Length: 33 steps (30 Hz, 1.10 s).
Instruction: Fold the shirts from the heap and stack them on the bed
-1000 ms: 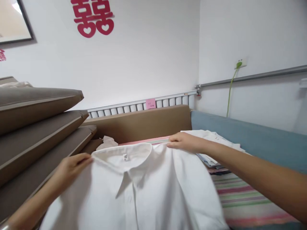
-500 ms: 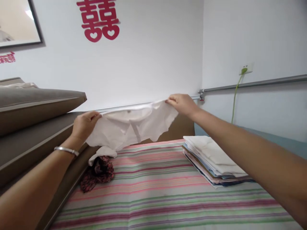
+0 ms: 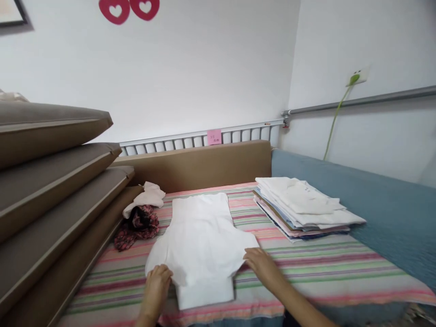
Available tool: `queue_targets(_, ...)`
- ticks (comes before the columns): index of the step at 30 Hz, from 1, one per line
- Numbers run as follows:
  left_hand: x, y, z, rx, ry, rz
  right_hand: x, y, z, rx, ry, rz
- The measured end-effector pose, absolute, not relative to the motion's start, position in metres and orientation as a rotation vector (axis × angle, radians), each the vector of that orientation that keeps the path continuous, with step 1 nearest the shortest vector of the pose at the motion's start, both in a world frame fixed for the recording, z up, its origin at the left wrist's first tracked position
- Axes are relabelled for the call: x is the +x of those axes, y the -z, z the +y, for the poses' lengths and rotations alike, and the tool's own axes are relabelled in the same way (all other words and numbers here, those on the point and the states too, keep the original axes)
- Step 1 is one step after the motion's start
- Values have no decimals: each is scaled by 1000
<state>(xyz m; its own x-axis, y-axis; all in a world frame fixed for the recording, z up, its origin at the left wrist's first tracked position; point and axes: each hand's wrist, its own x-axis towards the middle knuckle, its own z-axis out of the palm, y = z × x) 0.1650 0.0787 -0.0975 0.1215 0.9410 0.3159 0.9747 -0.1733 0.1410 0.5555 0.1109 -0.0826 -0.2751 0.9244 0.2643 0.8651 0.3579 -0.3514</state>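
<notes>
A white shirt (image 3: 202,240) lies spread on the striped sheet (image 3: 265,290), its body stretching away from me and its short sleeves out to the sides. My left hand (image 3: 158,279) is at the left sleeve's edge, fingers curled and closed on the cloth. At the right sleeve, my right hand (image 3: 260,263) pinches the edge between thumb and fingers. A straight-edged white panel (image 3: 206,294) shows at the shirt's near end; whether it belongs to the shirt I cannot tell.
Right of the shirt sits a stack of folded clothes (image 3: 303,204). A crumpled dark red patterned cloth (image 3: 145,222) and a white cloth (image 3: 146,197) lie to the left, beside piled brown cushions (image 3: 64,163). A blue backrest (image 3: 327,181) borders the right side.
The shirt, held up in the air between both hands before, now lies flat on the sheet. Both hands have come down and nearer to me. The view has tilted downward.
</notes>
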Motion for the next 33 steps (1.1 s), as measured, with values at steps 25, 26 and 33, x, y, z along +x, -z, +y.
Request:
queue_targets(25, 118, 140, 63, -1830, 1649, -2398, 617, 118, 104, -1821, -576, -1760)
queue_targets(26, 119, 142, 59, -1795, 1708, -2420, 619, 122, 103, -1834, -653, -1700)
queue_targets(33, 148, 152, 28, -1253, 2239, -2675, 619, 127, 97, -1635, -1241, -709)
